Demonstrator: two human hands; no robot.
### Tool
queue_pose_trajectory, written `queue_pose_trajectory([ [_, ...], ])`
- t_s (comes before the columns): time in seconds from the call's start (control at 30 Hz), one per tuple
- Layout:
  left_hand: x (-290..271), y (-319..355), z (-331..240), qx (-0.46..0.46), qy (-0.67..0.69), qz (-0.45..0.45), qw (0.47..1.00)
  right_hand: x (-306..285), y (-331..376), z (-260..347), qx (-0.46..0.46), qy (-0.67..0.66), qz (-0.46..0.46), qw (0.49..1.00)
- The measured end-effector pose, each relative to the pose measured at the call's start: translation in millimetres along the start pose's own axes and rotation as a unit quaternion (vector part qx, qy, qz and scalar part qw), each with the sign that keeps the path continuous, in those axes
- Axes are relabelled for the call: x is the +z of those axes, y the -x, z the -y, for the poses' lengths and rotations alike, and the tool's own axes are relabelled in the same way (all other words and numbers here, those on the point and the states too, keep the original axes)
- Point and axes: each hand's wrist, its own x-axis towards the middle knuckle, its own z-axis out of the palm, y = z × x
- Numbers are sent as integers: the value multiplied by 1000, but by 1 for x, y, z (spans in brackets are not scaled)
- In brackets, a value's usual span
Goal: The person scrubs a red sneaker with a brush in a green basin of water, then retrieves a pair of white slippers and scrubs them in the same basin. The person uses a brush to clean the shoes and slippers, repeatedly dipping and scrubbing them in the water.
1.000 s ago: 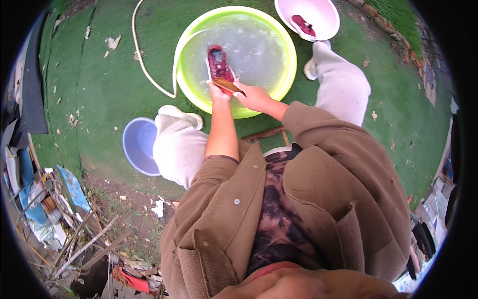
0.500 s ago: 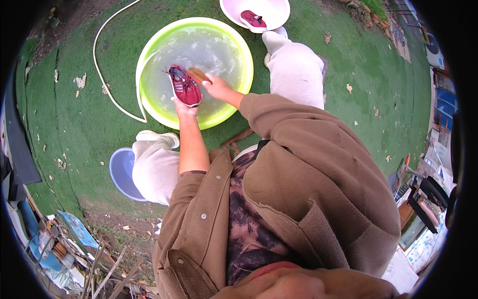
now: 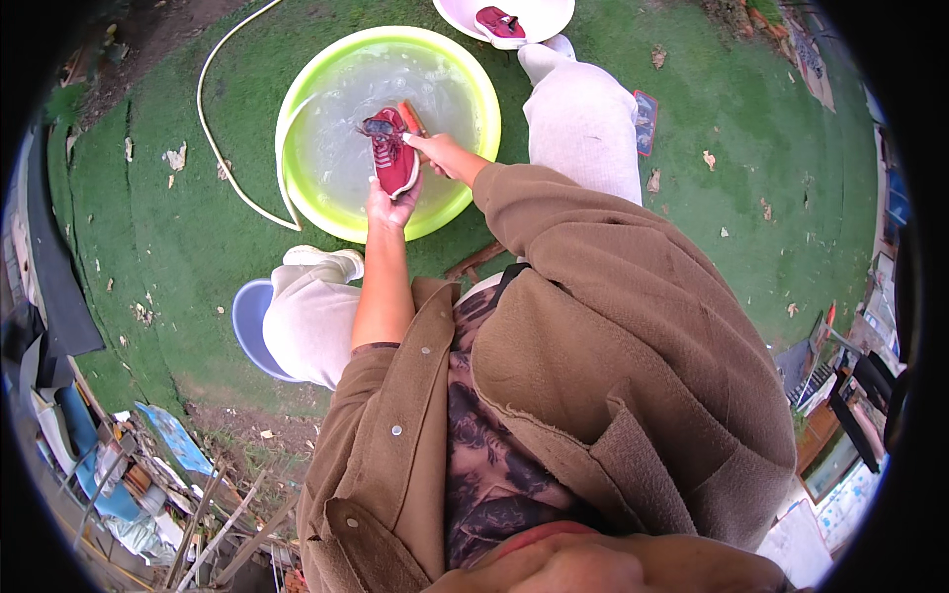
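A red shoe, its long axis pointing away from the wearer, rested on the half-curled left hand above a lime tub. Close on its right, the right hand was closed round an orange-brown brush; open water stretched left toward the rim

Held shoe: red upper with pale side stripes — dark lining, white sole edge. Brush: orange-brown. Large basin: bright yellow-green rim; water within, pale grey. Far basin: pale pink; far shoe: red with white sole edge. Left basin: periwinkle blue. Hose: cream. Ground covering: green. Jacket: plain brown — silvery buttons. Shirt: blotched black on dusky pink. Trousers: off-white.
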Motion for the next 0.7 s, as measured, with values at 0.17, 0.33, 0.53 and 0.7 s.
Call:
queue_pose_trajectory([
  [0.17,-29,-3,1,-47,-186,-13,981,-10,-6,-8,-96,-25,90,991],
  [0.33,-41,-6,-16,-40,-178,-80,980,-16,-3,-22,-85,-43,184,978],
  [0.53,-21,-28,-34,-13,-310,-100,945,-13,10,-35,-49,58,222,972],
  [0.7,-22,-54,-12,182,-263,-115,941,-9,22,-32,-9,69,238,969],
])
